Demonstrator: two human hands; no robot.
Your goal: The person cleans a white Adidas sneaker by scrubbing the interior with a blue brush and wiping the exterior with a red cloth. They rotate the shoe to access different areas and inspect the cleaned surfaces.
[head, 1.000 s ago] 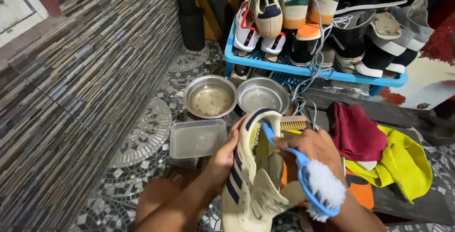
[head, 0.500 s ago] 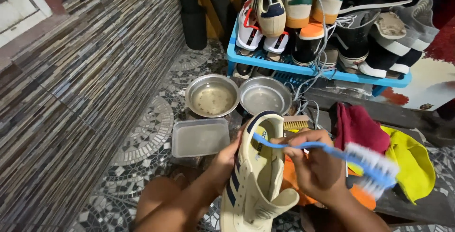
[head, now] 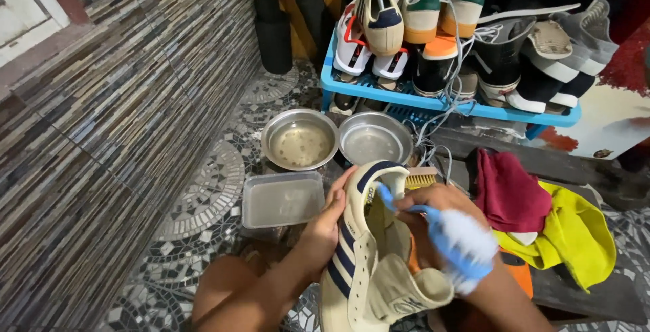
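Across the upper right of the frame runs the blue shoe rack (head: 433,101), crowded with sneakers, and the striped tile wall (head: 122,101) fills the left side; neither crowds your hands. Lower centre, your cream sneaker (head: 369,257) with dark side stripes lies with its long axis running from the bottom edge up toward the two steel bowls (head: 300,139), heel end uppermost (the tongue flops out near the bottom). Your left hand (head: 323,227) cups its left flank, fingers wrapped on the upper. Your right hand (head: 433,220) sits just right of the shoe opening, fingers closed around the blue brush (head: 450,237), whose handle end pokes into the collar while the white bristle head points to the lower right, away from the shoe. Right of that hand lie the maroon cloth (head: 511,193) and yellow cloth (head: 575,234), near but apart. A clear plastic tub (head: 282,198) sits just left of the sneaker, and a small wooden brush (head: 421,178) peeks out behind its heel.
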